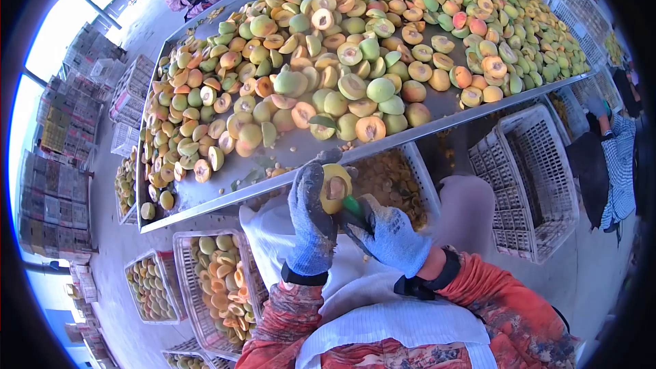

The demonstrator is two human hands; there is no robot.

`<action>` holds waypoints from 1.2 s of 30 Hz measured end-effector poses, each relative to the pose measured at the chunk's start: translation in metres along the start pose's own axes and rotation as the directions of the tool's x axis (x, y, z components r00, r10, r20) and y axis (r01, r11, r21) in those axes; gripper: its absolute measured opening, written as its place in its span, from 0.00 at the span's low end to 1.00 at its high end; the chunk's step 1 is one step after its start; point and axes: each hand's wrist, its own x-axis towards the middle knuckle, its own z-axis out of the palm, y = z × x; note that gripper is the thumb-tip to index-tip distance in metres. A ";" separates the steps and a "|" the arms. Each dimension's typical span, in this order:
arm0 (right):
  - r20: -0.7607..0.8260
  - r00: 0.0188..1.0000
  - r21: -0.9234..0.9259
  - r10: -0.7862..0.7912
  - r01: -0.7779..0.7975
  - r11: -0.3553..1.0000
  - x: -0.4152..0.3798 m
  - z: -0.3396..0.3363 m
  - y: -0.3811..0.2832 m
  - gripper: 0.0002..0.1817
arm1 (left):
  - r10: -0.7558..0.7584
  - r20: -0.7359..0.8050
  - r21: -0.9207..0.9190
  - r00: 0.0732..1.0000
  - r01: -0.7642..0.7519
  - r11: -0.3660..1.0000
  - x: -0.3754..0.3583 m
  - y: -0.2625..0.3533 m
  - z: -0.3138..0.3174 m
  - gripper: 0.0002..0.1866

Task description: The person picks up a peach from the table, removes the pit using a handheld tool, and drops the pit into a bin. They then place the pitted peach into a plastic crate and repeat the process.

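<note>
- Stone-fruit half (335, 189): frame centre, just below the metal table's (225, 200) near edge; brown pit area looks exposed.
- Left hand (309, 215): gloved, part-curled, gripping that half.
- Right hand (395, 238): gloved, closed around a green-handled tool (352, 206), which sits right by the fruit.
- Our take on doing it well: seat fruit firm in the left palm, left fingertips off the tool's line, short controlled wrist turns around the pit.
- Can't make out: tool's working end, right fingertips, whether the tip's in the flesh. Crate (414, 171) under table is partly hidden; lens rim crops the person (618, 164) far right.
</note>
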 end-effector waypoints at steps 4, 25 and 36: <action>-0.057 0.998 0.108 -0.035 0.041 0.993 -0.003 -0.004 0.005 0.19 | 0.168 -0.008 0.299 0.986 -0.158 0.941 -0.002 0.007 0.022 0.22; 0.131 0.990 0.300 -0.047 0.006 0.954 0.001 -0.021 -0.009 0.23 | 0.098 -0.113 0.140 0.989 -0.082 0.987 -0.022 0.028 0.036 0.20; 0.092 0.994 -0.545 -0.059 0.100 0.833 0.010 0.003 0.007 0.27 | -0.005 -0.301 -0.010 0.954 0.002 1.000 0.007 0.002 0.015 0.16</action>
